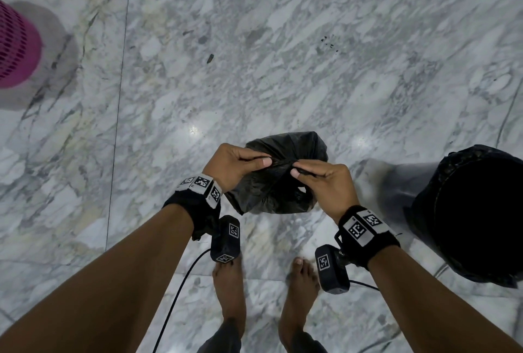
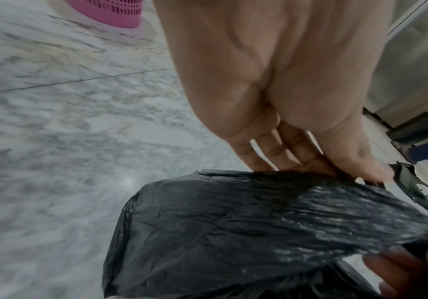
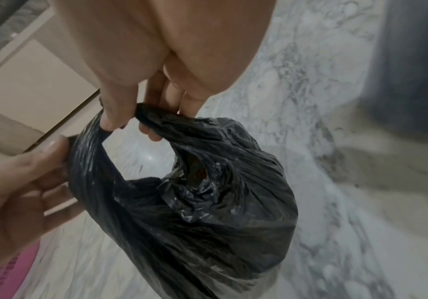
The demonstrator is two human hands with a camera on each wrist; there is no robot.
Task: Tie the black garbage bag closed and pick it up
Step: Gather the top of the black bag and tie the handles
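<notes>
A small black garbage bag (image 1: pixel 278 180) hangs above the marble floor between my two hands. My left hand (image 1: pixel 240 161) pinches one gathered strip of its top edge, thumb on top. My right hand (image 1: pixel 319 177) pinches the other strip close beside it. In the right wrist view the black bag (image 3: pixel 202 202) shows a loop of plastic under my right hand (image 3: pixel 133 117), with a small gap in the bunched mouth where something reddish shows. In the left wrist view my left hand (image 2: pixel 310 157) holds the stretched bag (image 2: pixel 246 232) at its upper edge.
A dark bin (image 1: pixel 478 219) lined with black plastic stands at the right, close to my right wrist. A pink slotted basket (image 1: pixel 17 46) stands at the far left. My bare feet (image 1: pixel 229 290) are below the bag, and a black cable (image 1: pixel 181 290) trails from the left wrist.
</notes>
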